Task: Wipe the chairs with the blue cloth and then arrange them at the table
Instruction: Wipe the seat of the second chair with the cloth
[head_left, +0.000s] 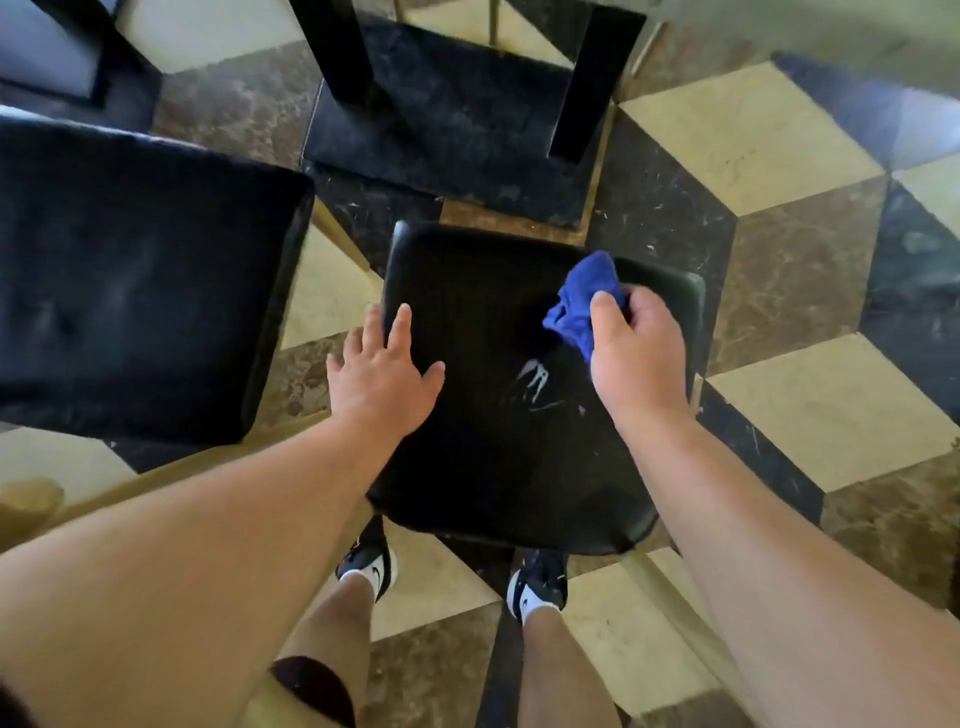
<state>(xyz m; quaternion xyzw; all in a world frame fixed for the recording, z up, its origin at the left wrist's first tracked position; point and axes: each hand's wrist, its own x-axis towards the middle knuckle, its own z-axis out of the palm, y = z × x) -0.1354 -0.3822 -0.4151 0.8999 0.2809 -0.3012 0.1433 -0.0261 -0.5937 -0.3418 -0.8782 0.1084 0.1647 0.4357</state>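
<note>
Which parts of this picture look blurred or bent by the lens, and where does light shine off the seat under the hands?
Head view: the wide lens bows the floor tiles and stretches both forearms; the neighbouring seat and the top right corner are soft; the near seat is sharper, with pale sheen on its far right edge beside the blue cloth in the right hand.

Tiled floor (779, 135): black chair (493, 467), second chair (130, 280), table base (447, 145).

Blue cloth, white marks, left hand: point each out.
Blue cloth (574, 305): head view, bunched middle.
White marks (533, 378): head view, biggest streak.
Left hand (384, 376): head view, back of hand.
</note>
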